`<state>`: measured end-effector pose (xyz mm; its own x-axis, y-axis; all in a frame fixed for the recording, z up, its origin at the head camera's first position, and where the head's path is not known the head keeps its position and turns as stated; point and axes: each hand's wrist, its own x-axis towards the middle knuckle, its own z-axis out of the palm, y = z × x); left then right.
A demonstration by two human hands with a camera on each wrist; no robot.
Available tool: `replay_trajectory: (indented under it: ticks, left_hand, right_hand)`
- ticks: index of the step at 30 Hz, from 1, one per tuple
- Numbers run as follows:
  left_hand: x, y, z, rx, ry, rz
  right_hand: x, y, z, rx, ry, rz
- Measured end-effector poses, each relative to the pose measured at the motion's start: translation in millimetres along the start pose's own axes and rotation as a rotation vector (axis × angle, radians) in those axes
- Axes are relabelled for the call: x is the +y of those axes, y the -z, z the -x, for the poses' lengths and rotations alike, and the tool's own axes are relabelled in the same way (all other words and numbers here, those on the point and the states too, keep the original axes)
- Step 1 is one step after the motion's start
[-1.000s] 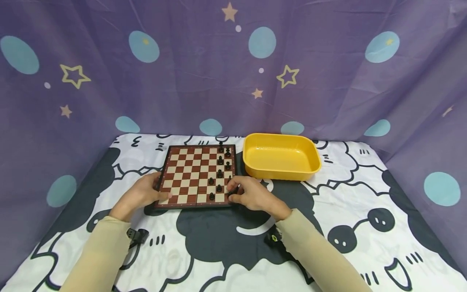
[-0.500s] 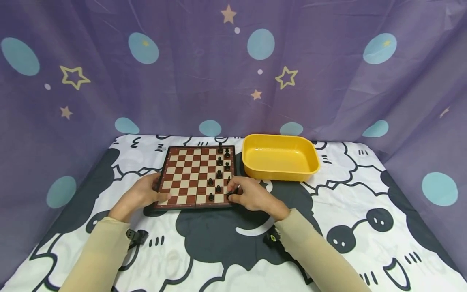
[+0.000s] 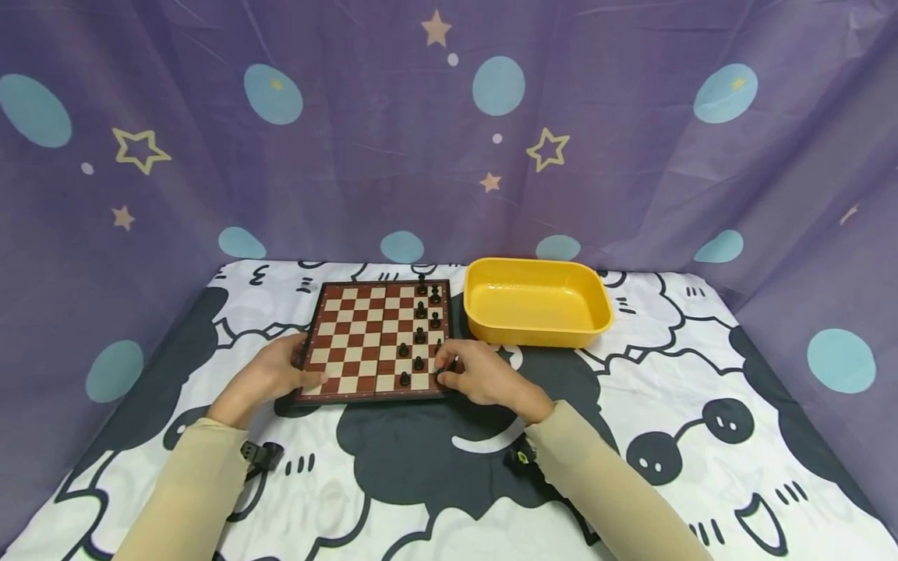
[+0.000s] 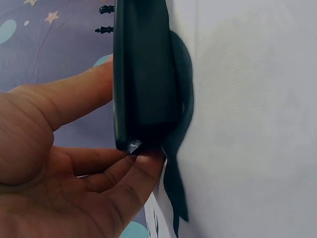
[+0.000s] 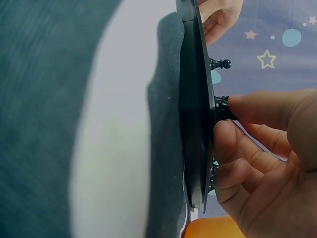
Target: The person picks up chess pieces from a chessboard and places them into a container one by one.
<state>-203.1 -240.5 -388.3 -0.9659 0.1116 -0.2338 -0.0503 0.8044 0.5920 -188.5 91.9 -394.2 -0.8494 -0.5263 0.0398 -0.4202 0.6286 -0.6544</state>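
A folding chessboard (image 3: 351, 339) with red-brown and cream squares lies flat on the cloth. My left hand (image 3: 270, 370) grips its near left corner, thumb on top; in the left wrist view the fingers (image 4: 133, 186) reach the dark side and underside. At the near right corner my right hand (image 3: 484, 374) pinches a black chess piece (image 5: 224, 110) standing on the board, its shape partly covered by thumb and fingers. A black pawn (image 3: 404, 379) stands just left of that hand. Several more black pieces (image 3: 420, 336) stand in the board's right-hand columns.
A yellow plastic tub (image 3: 539, 336) stands right of the board, behind my right hand. The black-and-white cartoon cloth (image 3: 302, 499) covers the table. A purple curtain (image 3: 393, 171) hangs behind and at both sides.
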Motion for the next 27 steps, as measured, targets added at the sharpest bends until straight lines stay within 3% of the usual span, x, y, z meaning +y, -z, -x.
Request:
replay_trajectory:
  ticks: [13, 19, 27]
  left_hand:
    - [-0.4, 0.4, 2.1, -0.009, 0.009, -0.006]
    - [-3.9, 0.0, -0.4, -0.008, 0.001, 0.011]
    - [-2.1, -0.9, -2.9, -0.002, -0.005, 0.014]
  right_hand:
    - [0.4, -3.0, -0.4, 0.011, 0.024, 0.032]
    - [-0.7, -2.8, -1.1, 0.028, 0.073, 0.032]
    - [-0.9, -0.6, 0.3, 0.029, 0.049, 0.053]
